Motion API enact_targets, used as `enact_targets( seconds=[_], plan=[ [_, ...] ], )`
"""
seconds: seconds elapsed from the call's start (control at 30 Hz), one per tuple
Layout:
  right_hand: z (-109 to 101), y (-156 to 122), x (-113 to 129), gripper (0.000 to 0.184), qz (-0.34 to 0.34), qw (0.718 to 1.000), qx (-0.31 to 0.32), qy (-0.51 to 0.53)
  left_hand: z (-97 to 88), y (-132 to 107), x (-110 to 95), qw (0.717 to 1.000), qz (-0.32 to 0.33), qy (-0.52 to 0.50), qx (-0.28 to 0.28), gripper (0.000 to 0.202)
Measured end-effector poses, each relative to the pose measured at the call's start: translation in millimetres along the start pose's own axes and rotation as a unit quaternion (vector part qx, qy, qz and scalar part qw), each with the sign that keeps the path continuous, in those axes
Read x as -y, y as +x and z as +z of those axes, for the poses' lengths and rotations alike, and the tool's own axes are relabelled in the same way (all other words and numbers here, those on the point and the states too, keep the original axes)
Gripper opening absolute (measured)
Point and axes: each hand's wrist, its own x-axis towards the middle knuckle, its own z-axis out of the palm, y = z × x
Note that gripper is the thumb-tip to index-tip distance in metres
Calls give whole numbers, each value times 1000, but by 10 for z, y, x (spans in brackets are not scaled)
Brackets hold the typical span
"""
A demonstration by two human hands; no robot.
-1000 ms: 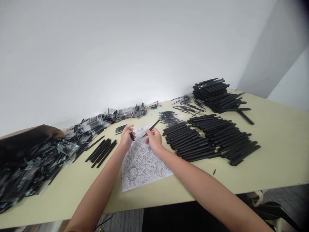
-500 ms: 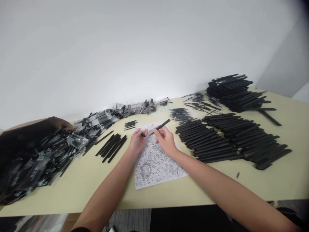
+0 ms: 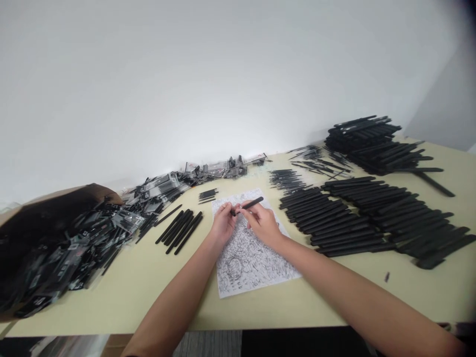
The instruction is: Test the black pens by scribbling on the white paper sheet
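Observation:
Both my hands meet over a sheet of white paper [image 3: 256, 263] covered in black scribbles. My right hand [image 3: 263, 222] is closed around a black pen [image 3: 253, 203] whose far end points up and to the right. My left hand [image 3: 223, 224] pinches the pen's near end, where a small black cap seems to sit; the fingers hide the join. A short row of loose black pens [image 3: 181, 231] lies on the table just left of my left hand.
On the cream table [image 3: 122, 292], wide rows of black pens [image 3: 357, 215] lie to the right, with a stacked pile [image 3: 375, 144] at the back right. Packaged pens in clear bags [image 3: 74, 243] spill from a brown box [image 3: 40, 208] at left. Thin refills [image 3: 284, 177] lie behind the paper.
My hands have come together: the left hand, earlier holding a small piece apart, now meets the pen's near end. The view has shifted left, so everything sits further right.

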Motion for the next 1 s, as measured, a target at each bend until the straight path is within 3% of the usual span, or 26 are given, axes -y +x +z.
enact_targets(
  seconds=[0.17, 0.3, 0.43, 0.67, 1.0],
  plan=[
    [-4, 6, -29, 27, -26, 1000, -12, 1, 11, -12, 7, 1000, -4, -1, 9, 21],
    [-25, 34, -3, 26, -31, 998, -59, 8, 29, -42, -20, 999, -32, 1, 2, 19],
    [-44, 70, 51, 27, 1, 993, -109, 38, 20, -63, -46, 997, -60, 42, 26, 3],
    [-78, 139, 70, 27, 52, 981, -161, 100, 47, -74, -28, 993, -60, 85, 52, 14],
    [10, 113, -17, 40, 140, 961, -161, 175, 5, -38, 6, 986, -62, 134, 75, 25]
  ],
)
